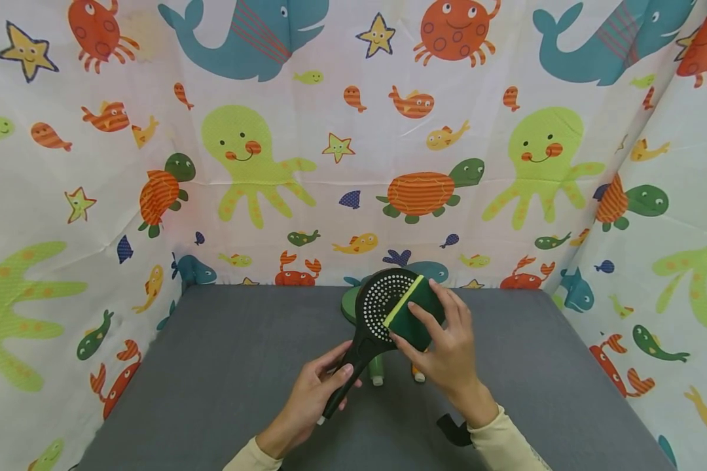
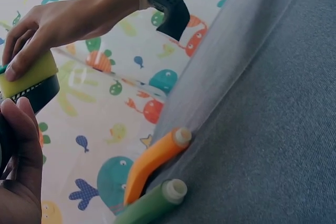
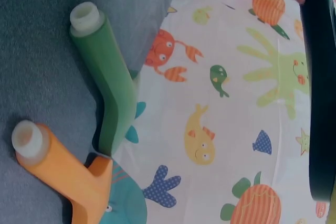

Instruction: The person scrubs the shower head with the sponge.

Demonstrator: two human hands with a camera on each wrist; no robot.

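We held the hard, light black skimmer [image 1: 383,307] by its handle, left hand [image 1: 312,399] curled round it. Our right hand [image 1: 448,347] pinched the soft, squishy sponge [image 1: 417,313] by its edges, near the bench's [image 1: 212,366] far edge.

So there's a grey fabric-covered desk [image 1: 224,366] sitting inside a little booth, with a white sea-creature print curtain [image 1: 330,163] hanging around three sides of it, covered in whales, octopuses, turtles, crabs and starfish. Two plastic utensils are lying on the desk near the back, side by side: a green plastic handle with a pale round end [image 3: 107,77] and an orange plastic handle with a cream round end [image 3: 58,169], both pointing toward the front. A green rounded piece [image 1: 349,306] is poking out at the back edge, mostly hidden.
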